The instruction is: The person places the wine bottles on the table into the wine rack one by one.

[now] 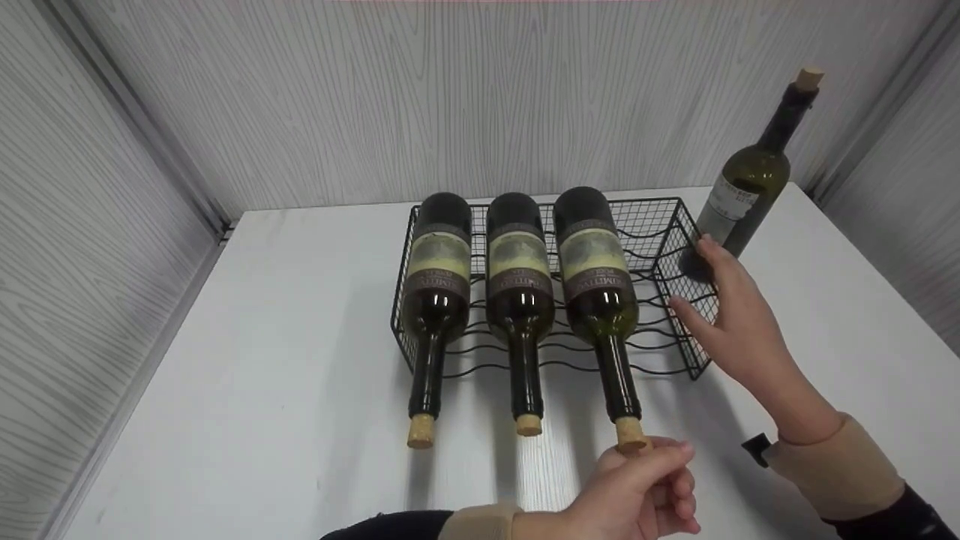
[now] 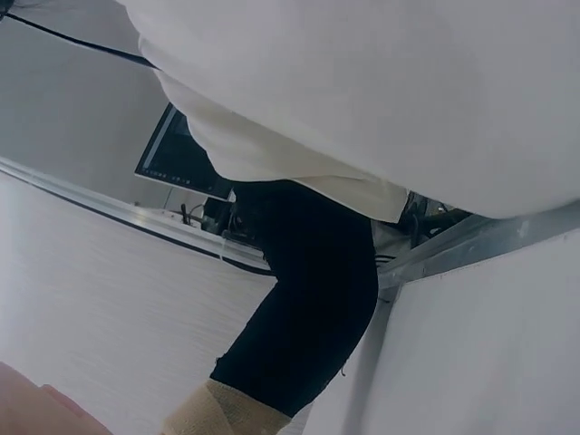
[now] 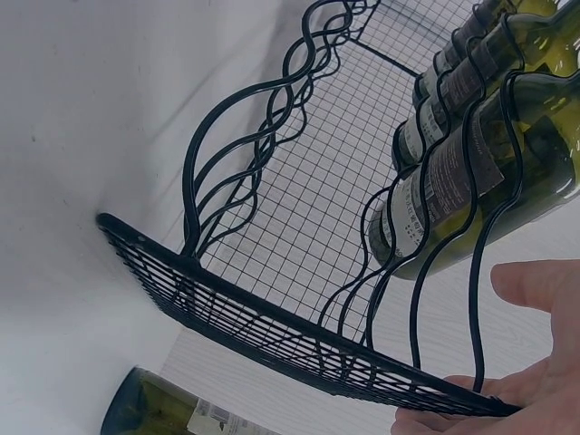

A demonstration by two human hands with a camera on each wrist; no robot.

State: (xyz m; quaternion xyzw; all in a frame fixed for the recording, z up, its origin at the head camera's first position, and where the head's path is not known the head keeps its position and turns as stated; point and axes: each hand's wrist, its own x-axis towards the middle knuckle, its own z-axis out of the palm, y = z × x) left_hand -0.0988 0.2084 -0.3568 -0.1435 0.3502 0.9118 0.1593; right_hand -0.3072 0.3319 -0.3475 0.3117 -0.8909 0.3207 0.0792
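Note:
A black wire wine rack (image 1: 679,225) holds three dark wine bottles lying side by side, necks toward me: a left bottle (image 1: 442,277), a middle bottle (image 1: 519,277) and a right-hand bottle (image 1: 598,277). My left hand (image 1: 637,491) is at the cork (image 1: 630,433) of the right-hand bottle, its fingers loosely bent with nothing seen in them. At the rack's right end is my right hand (image 1: 739,322), fingers extended. In the right wrist view its fingers (image 3: 435,421) pass behind the mesh side panel (image 3: 299,335), and the thumb (image 3: 526,283) stands apart from the wire.
Another corked bottle (image 1: 750,180) stands upright against the rack's right side. The rack is on a white tabletop (image 1: 285,315) with pale wood-grain panels (image 1: 420,97) behind and at both sides. The left wrist view shows a dark sleeve (image 2: 317,290) and a monitor (image 2: 181,154).

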